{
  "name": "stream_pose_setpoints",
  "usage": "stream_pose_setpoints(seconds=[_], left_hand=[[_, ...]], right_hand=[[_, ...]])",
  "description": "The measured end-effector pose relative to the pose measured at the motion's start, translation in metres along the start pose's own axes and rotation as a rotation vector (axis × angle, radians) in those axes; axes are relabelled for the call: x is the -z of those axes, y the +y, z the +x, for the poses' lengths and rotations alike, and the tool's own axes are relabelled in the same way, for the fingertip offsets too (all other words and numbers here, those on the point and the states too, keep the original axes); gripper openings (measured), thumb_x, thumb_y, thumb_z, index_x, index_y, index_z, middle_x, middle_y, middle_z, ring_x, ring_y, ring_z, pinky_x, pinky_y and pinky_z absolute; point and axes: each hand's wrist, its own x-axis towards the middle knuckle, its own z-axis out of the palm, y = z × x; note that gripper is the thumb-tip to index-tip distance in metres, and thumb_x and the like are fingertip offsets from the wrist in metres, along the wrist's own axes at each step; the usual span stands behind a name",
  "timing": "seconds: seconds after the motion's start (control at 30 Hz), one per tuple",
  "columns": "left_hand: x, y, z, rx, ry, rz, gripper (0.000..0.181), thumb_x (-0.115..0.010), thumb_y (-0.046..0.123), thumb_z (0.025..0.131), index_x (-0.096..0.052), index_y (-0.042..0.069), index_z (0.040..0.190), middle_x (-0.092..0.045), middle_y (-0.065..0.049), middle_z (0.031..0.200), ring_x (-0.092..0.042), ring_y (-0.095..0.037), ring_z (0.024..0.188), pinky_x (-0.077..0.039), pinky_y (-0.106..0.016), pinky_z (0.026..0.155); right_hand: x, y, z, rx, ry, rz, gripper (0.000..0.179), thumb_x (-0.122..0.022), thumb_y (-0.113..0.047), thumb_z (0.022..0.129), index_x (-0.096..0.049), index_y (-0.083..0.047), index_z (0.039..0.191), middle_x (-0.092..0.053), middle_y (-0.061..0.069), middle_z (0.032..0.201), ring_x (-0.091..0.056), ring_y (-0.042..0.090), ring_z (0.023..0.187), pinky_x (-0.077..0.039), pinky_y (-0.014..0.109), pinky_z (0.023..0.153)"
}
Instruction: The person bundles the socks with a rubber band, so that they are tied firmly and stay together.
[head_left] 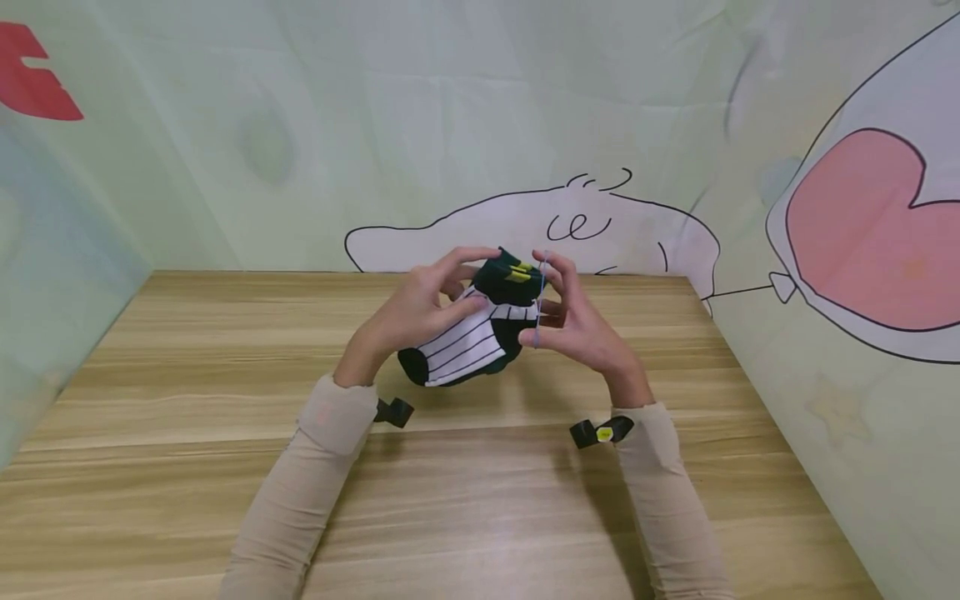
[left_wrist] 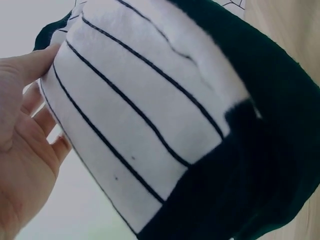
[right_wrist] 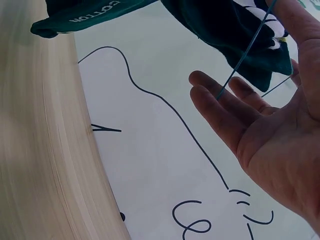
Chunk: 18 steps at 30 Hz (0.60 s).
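Note:
A bundle of socks (head_left: 461, 343), white with black stripes and dark toe and heel, is held up above the table between both hands. Its folded dark green cuff (head_left: 501, 283) has yellow marks. My left hand (head_left: 415, 307) pinches the socks near the cuff, thumb on the striped face (left_wrist: 125, 90) and fingers behind. Beside the cuff, my right hand (head_left: 587, 332) has its fingers spread, with a thin blue rubber band (right_wrist: 250, 47) stretched around fingers and thumb. In the right wrist view, a dark sock end (right_wrist: 270, 65) lies close to the band.
The wood-grain table (head_left: 480, 500) extends beneath both forearms. Behind it and at the sides hang cloth walls (head_left: 450, 125) printed with cartoon drawings. Small dark wrist cameras (head_left: 602, 432) sit at the sleeve cuffs.

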Motion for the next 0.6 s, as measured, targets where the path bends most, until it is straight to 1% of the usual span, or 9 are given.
stream_pose_setpoints(seconds=[0.13,0.37,0.5,0.6], left_hand=[[-0.0020,0.0020,0.0009,0.006,-0.011,-0.017,0.053,-0.068,0.009,0.096,-0.046,0.017,0.143,-0.070,-0.013,0.121,-0.069,-0.013,0.073,-0.051,-0.035,0.070],[-0.0060,0.0038,0.0016,0.019,-0.028,-0.009,0.051,-0.067,0.010,0.097,-0.046,0.016,0.143,-0.070,-0.013,0.121,-0.067,-0.012,0.072,-0.051,-0.037,0.068],[-0.0072,0.0045,0.0017,0.022,-0.032,-0.002,0.050,-0.065,0.010,0.098,-0.046,0.016,0.143,-0.070,-0.014,0.120,-0.065,-0.012,0.069,-0.051,-0.038,0.066],[-0.0071,0.0050,0.0015,0.030,-0.038,-0.003,0.049,-0.064,0.011,0.098,-0.046,0.016,0.144,-0.070,-0.013,0.120,-0.064,-0.012,0.068,-0.050,-0.037,0.066]], right_hand=[[0.0005,0.0003,-0.0002,-0.005,-0.004,-0.011,0.103,-0.085,-0.040,0.079,-0.014,-0.030,0.153,-0.028,0.015,0.153,-0.056,0.045,0.120,-0.053,0.053,0.089],[0.0002,-0.0014,-0.0001,0.015,-0.012,-0.032,0.098,-0.085,-0.026,0.083,-0.017,-0.027,0.153,-0.029,0.015,0.152,-0.059,0.043,0.114,-0.054,0.051,0.087],[-0.0007,-0.0025,-0.0001,0.021,-0.027,-0.032,0.096,-0.084,-0.023,0.083,-0.019,-0.026,0.152,-0.031,0.015,0.150,-0.062,0.041,0.107,-0.056,0.047,0.084],[-0.0015,-0.0024,0.0000,0.020,-0.043,-0.023,0.094,-0.083,-0.017,0.084,-0.019,-0.026,0.152,-0.033,0.015,0.148,-0.064,0.041,0.104,-0.057,0.046,0.081]])
